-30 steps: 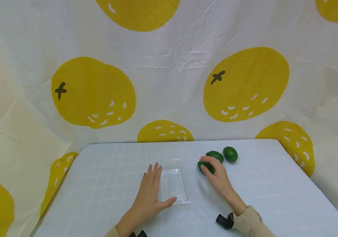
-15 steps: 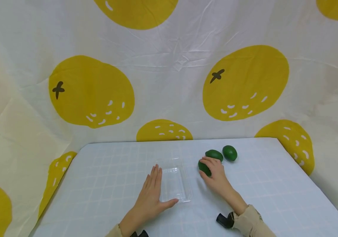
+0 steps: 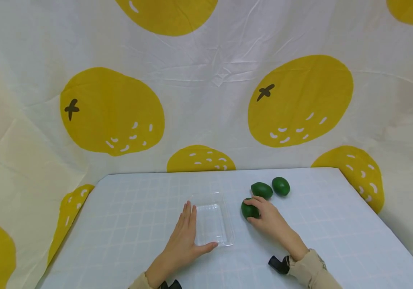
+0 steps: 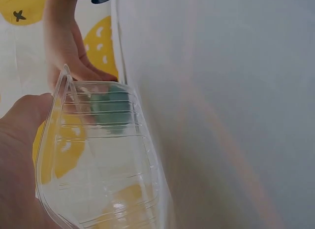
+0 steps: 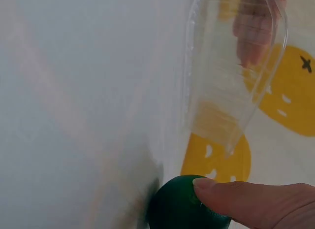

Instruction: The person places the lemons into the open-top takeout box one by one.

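My right hand (image 3: 269, 218) grips a dark green lime (image 3: 248, 212) on the table, fingers over its far side and thumb at the near side. In the right wrist view the thumb (image 5: 221, 192) presses against the lime's skin. Behind it lie two more limes, one close by (image 3: 262, 190) and another farther right (image 3: 281, 186). A clear plastic container (image 3: 230, 228) stands upright and open-topped left of the held lime. Along its left side my left hand (image 3: 181, 245) lies with straight fingers, thumb stretched across the near corner; the left wrist view shows the thumb at the container's rim (image 4: 42, 155).
A pale checked cloth (image 3: 130, 216) covers the table. Behind and beside it hangs a white curtain (image 3: 206, 108) printed with big yellow fruit. Black wrist cameras sit at both cuffs, the right one (image 3: 278, 265) close over the cloth.
My right hand has closed round the nearest lime and drawn slightly toward me with it, away from the two others. The left hand and the container stay nearly in place.
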`<state>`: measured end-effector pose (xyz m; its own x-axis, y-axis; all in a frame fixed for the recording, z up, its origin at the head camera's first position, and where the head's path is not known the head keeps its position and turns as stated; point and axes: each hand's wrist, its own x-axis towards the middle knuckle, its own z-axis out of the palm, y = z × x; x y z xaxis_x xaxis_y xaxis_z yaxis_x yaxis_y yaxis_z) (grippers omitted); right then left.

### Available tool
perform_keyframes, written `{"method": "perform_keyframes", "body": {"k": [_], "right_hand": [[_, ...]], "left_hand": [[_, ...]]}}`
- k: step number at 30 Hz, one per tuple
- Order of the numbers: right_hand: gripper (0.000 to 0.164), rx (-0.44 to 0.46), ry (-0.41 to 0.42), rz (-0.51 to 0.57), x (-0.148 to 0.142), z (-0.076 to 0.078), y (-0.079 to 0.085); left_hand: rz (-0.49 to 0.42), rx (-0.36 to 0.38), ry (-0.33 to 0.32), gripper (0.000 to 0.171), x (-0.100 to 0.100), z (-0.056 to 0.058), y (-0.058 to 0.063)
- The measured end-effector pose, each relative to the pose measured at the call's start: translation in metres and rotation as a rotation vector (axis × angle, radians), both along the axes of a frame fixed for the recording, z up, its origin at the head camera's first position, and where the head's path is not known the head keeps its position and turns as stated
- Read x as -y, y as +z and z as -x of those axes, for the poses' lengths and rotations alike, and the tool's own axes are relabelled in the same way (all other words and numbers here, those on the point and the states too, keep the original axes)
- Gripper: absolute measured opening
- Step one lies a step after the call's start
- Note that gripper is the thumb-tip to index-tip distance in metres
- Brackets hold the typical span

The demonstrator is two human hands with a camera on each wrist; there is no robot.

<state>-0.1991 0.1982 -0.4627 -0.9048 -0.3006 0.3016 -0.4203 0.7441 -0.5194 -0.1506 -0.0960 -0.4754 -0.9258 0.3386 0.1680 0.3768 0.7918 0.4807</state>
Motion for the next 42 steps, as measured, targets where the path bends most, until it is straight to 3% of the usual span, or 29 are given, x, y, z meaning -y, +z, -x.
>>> {"method": "perform_keyframes", "body": {"k": [5,12,19,28,37,42], "right_hand": [[0.049,0.061,0.035,0.018,-0.001,0.001,-0.001],[0.05,0.148,-0.015,0.049,0.0,0.005,-0.007],[0.048,0.158,-0.048,0.086,0.006,0.008,-0.006],[0.054,0.068,-0.015,0.151,0.019,0.014,0.023],[0.068,0.095,-0.035,0.156,0.048,0.02,0.057],[0.067,0.12,-0.032,0.156,0.068,0.025,0.072]], "left_hand": [[0.001,0.01,0.001,0.123,0.0,0.0,0.001],[0.004,0.003,-0.004,0.123,0.001,0.0,-0.001],[0.01,0.02,0.003,0.124,0.002,0.0,0.0],[-0.012,0.046,0.029,0.127,0.0,0.0,0.001],[0.011,0.079,0.064,0.131,-0.001,0.002,0.001],[0.012,0.094,0.06,0.132,0.0,0.002,0.002]]}}
